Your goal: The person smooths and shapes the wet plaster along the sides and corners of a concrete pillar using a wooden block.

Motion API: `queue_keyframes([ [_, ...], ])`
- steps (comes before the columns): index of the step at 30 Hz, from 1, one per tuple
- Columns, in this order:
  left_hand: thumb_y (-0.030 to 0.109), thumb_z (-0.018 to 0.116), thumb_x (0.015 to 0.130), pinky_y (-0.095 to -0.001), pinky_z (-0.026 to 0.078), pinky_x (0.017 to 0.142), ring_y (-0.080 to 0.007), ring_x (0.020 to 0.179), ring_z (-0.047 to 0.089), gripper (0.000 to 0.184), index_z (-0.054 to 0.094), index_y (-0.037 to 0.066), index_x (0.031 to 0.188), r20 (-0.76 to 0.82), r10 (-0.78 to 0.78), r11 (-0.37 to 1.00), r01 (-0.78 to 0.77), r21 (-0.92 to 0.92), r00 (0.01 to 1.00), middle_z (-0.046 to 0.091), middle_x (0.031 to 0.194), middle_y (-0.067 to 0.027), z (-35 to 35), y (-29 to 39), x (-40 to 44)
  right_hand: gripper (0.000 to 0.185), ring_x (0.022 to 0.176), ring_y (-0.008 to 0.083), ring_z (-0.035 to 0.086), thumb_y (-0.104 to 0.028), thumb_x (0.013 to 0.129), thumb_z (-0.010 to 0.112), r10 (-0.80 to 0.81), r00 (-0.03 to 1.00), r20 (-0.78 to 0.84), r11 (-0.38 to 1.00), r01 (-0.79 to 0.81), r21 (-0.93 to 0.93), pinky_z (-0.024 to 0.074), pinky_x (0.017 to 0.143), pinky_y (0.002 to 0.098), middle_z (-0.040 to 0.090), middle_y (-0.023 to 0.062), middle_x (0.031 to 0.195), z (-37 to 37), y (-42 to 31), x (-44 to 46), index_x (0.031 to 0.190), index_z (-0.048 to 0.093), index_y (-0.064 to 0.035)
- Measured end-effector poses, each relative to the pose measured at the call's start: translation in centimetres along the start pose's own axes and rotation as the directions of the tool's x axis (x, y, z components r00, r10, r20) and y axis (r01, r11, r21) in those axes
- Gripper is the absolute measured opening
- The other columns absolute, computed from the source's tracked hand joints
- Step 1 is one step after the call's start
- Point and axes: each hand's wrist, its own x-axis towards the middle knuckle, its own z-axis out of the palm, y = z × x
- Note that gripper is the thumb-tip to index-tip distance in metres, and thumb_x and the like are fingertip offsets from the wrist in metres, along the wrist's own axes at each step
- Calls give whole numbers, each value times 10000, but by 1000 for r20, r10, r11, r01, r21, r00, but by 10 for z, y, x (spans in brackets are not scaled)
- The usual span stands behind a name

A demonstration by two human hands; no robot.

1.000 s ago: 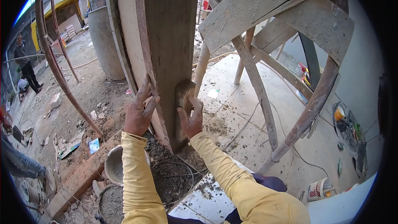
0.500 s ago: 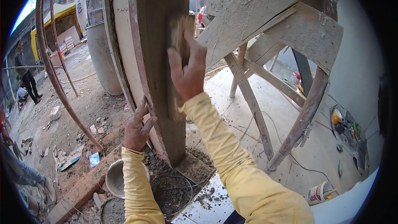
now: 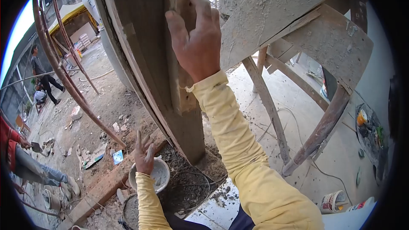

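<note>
My right hand (image 3: 198, 44) is closed on a long wooden float (image 3: 185, 96), which lies upright against the face of a grey plastered column (image 3: 147, 47). The fingertips curl over the float's upper part; some are hidden behind the hand. A straight edge strip (image 3: 121, 30) runs down the column's left side. Lower down, my left hand (image 3: 145, 155) is open with its fingers apart, holding nothing. It hovers beside the column's foot, partly in front of a round bucket (image 3: 167, 179) with grey mix inside.
Crossed wooden boards (image 3: 272, 21) and slanting poles (image 3: 317, 130) stand close on the right. Cables (image 3: 317, 168) trail over the pale floor. At left, a person in red (image 3: 12, 140) holds a trowel (image 3: 36, 147); another person (image 3: 42, 74) walks farther back. Rubble covers the ground.
My right hand and the float have moved up the column. My left hand has come off the edge strip and dropped lower. The person in red has come further into view.
</note>
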Motion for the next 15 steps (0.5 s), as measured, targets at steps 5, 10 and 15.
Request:
queue_keyframes([
  [5, 75, 616, 956, -311, 485, 961, -254, 1182, 594, 766, 175, 87, 1583, -14, -311, 927, 307, 215, 950, 556, 1336, -277, -84, -41, -98, 520, 1023, 324, 552, -265, 928, 684, 284, 959, -25, 956, -285, -70, 450, 901, 409, 585, 189, 1161, -17, -8, -80, 1322, 509, 26],
  [10, 139, 660, 929, -303, 516, 822, -224, 992, 647, 775, 222, 51, 1563, -121, -602, 724, 604, 334, 789, 650, 1198, -240, -146, 45, -173, 579, 1238, 324, 515, -288, 918, 690, 973, 230, -34, 228, -972, -52, 390, 1064, 413, 539, 213, 1334, -55, -49, -242, 1362, 477, 17],
  [15, 180, 704, 898, -347, 528, 890, -276, 1022, 680, 815, 241, 4, 1545, -148, -726, 555, 699, 450, 672, 659, 1175, -283, -193, 121, -216, 575, 1213, 299, 539, -253, 924, 687, 930, 363, -67, 355, -929, -100, 400, 1053, 386, 557, 198, 1314, -27, -52, -142, 1365, 461, 38],
])
